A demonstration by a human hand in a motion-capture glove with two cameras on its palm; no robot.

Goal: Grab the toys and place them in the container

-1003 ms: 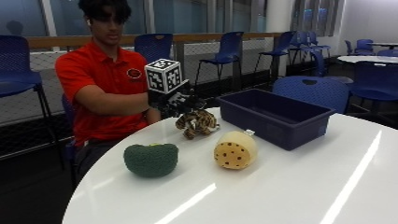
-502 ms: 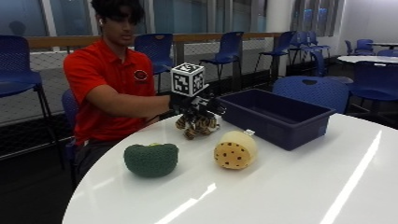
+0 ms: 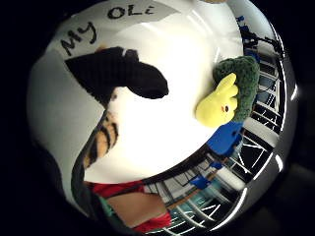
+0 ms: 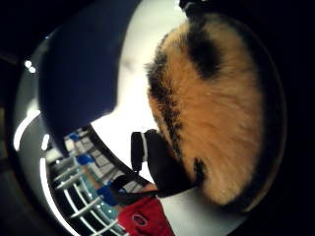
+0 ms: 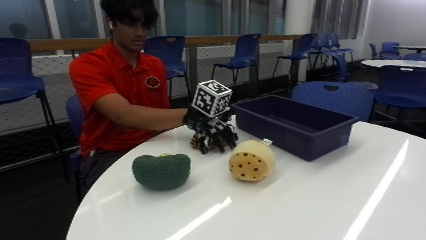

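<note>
Outside view: a striped plush toy (image 5: pixel 203 142) is clasped in the gloved right hand's (image 5: pixel 212 131) grip above the desk (image 5: pixel 319 200).
The blue container (image 5: pixel 296 125) appears empty (interior partly hidden); the green toy (image 5: pixel 160 171) and spotted yellow toy (image 5: pixel 252 160) are left on the desk.

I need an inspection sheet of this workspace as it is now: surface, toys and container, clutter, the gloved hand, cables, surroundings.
Surface: round white table, glossy, with light reflections.
Job's things: striped plush toy under the gloved right hand, near the table's far edge; green plush toy and yellow spotted plush toy lying on the table; dark blue container beside them, no toy seen in it.
Clutter: nothing seen.
Grippers: right hand's fingers curl down round the striped plush toy; lift cannot be told.
Cables: nothing seen.
Surroundings: blue chairs, other tables, windows behind the person.
</note>
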